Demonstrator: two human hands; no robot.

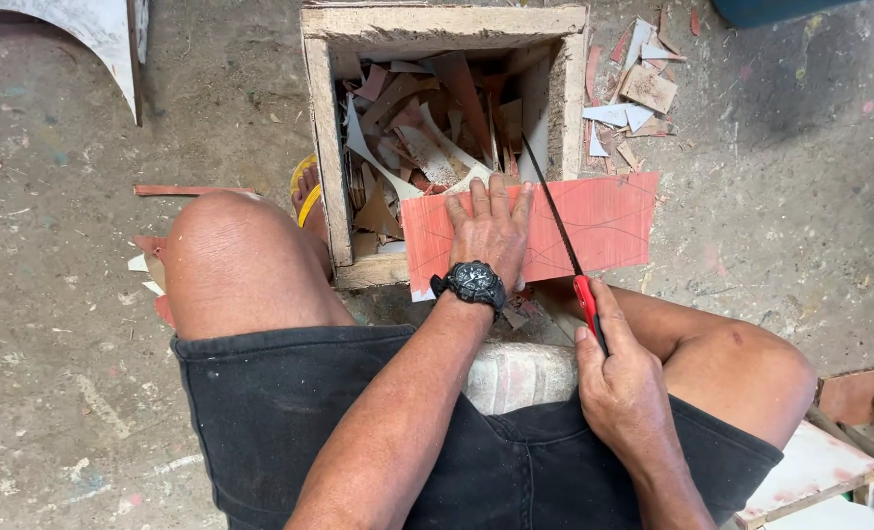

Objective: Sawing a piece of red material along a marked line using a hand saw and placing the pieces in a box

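Observation:
My left hand [489,231] lies flat, fingers together, on a thin red board [609,221] marked with curved pencil lines. The board rests across the near rim of an open wooden box [325,137]. A black wristwatch [472,285] sits on that wrist. My right hand [622,378] grips the red handle of a small hand saw [555,211]. The saw's dark narrow blade runs diagonally across the board just right of my left hand, its tip over the box's inside.
The box holds several red, brown and white offcuts [427,118]. More scraps [633,88] lie on the concrete floor right of it. My bare knees flank the box, a foot in a yellow sandal [304,191] at its left. White cut panels [103,39] lie upper left.

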